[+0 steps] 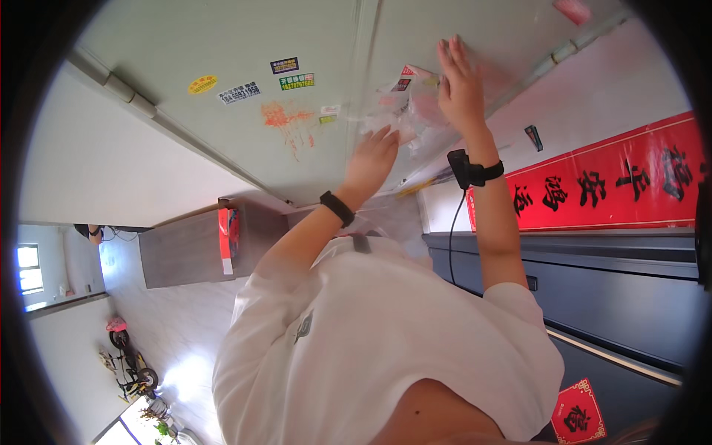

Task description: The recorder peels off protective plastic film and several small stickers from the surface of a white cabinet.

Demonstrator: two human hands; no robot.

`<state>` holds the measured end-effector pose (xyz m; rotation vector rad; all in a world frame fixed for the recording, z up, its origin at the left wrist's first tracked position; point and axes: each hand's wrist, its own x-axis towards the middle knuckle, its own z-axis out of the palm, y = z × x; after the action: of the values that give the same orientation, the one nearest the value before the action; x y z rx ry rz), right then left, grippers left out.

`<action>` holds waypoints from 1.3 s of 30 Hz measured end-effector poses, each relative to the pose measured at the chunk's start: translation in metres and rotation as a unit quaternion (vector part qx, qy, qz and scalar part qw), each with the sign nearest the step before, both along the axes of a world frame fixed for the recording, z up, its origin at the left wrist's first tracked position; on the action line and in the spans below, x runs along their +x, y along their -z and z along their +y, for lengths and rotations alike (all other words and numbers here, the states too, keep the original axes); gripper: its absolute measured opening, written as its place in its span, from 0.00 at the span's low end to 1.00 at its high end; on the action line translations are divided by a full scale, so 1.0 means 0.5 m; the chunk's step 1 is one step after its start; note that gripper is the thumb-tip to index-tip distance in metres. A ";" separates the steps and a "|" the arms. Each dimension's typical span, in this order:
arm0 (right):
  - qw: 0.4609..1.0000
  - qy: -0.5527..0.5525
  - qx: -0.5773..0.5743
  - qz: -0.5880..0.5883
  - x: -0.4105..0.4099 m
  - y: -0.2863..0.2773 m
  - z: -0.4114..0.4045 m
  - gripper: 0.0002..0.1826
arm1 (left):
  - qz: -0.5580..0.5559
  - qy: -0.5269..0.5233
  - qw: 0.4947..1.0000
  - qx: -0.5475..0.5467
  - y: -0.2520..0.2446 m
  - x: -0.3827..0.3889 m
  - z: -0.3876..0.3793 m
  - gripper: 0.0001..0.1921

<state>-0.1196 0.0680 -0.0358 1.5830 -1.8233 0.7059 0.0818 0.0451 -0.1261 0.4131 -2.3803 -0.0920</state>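
Observation:
My left hand (pixel 374 158), with a black wristband, has its fingertips against a crumpled patch of clear plastic film and torn stickers (pixel 409 111) on a pale grey-green panel (pixel 322 28). Higher up and to the right, my right hand (pixel 463 92) lies with its fingers extended on the panel, at the patch's right edge. Its thumb is near a small yellowish piece. A black device with a cable is strapped to my right wrist. Printed stickers (pixel 296 82) and an orange-red smear (pixel 283 115) mark the panel left of my hands.
A grey cabinet (pixel 183 247) with a red box (pixel 228 239) stands at left. At right are a red banner (pixel 601 172), a small dark object on the wall (pixel 533 138) and a dark door (pixel 623 289). Bicycles (pixel 130 367) and another person's arm (pixel 97 235) appear far left.

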 end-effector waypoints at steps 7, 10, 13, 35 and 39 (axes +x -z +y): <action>0.935 0.061 -0.097 -0.336 -0.037 0.087 -0.015 0.12 | 0.028 -0.023 0.999 -0.023 0.002 0.038 0.005 0.20; 0.927 0.040 -0.128 -0.351 -0.043 0.100 -0.026 0.13 | 0.041 -0.041 0.998 -0.032 -0.008 0.048 -0.005 0.22; 0.915 -0.003 -0.127 -0.382 -0.068 0.110 -0.025 0.14 | 0.093 -0.040 0.994 -0.050 -0.031 0.048 -0.016 0.22; 0.890 0.083 -0.081 -0.441 -0.072 0.104 -0.037 0.16 | 0.097 0.000 0.970 -0.223 -0.128 -0.171 -0.169 0.09; 0.892 0.027 -0.063 -0.446 -0.079 0.108 -0.032 0.17 | 0.085 -0.006 0.972 -0.218 -0.128 -0.170 -0.164 0.08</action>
<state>-0.1589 0.0522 -0.0897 1.1762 -2.3437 1.6848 -0.0034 -0.0371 -0.0623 0.1993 -2.1485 0.3827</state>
